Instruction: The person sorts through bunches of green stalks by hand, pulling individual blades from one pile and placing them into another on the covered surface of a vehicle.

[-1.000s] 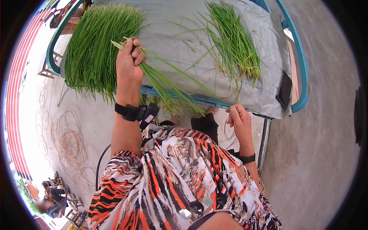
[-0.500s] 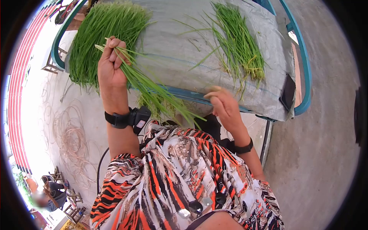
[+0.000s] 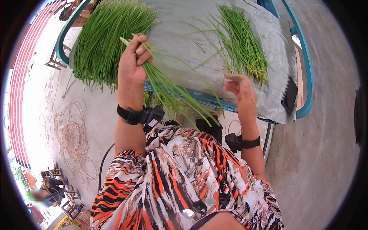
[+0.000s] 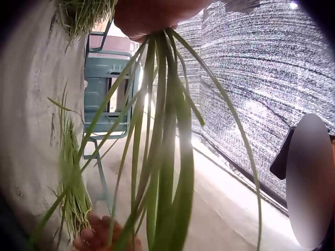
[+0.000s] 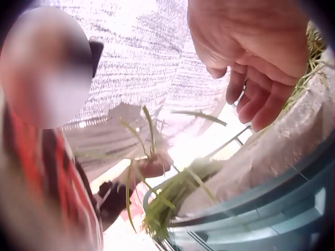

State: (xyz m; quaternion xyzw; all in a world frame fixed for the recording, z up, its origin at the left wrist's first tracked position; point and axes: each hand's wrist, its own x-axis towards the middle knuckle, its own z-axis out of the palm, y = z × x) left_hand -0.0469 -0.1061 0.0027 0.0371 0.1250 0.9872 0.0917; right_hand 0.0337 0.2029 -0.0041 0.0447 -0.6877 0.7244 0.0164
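In the head view my left hand (image 3: 133,63) grips a small bunch of long green stalks (image 3: 165,86) near their pale ends, the leaves trailing down to the right. The same bunch (image 4: 162,130) hangs from my left hand (image 4: 157,18) in the left wrist view. My right hand (image 3: 245,94) is raised near the table's front edge, fingers loosely bent, slightly blurred, with nothing visible in them. The right wrist view shows that hand (image 5: 254,63) with relaxed fingers. A smaller pile of stalks (image 3: 245,44) with yellowed ends lies just beyond it.
A large green pile (image 3: 109,42) covers the left of the grey sheet (image 3: 176,42), with loose strands between the piles. A dark phone-like object (image 3: 289,94) lies by the blue frame (image 3: 308,76) at right. Coiled cord (image 3: 73,132) lies on the floor; a seated person (image 3: 55,189) is farther off.
My right hand has let go of a strand tip, swung left, then moved back right and up. My left hand shifted left, then returned right with the bunch.
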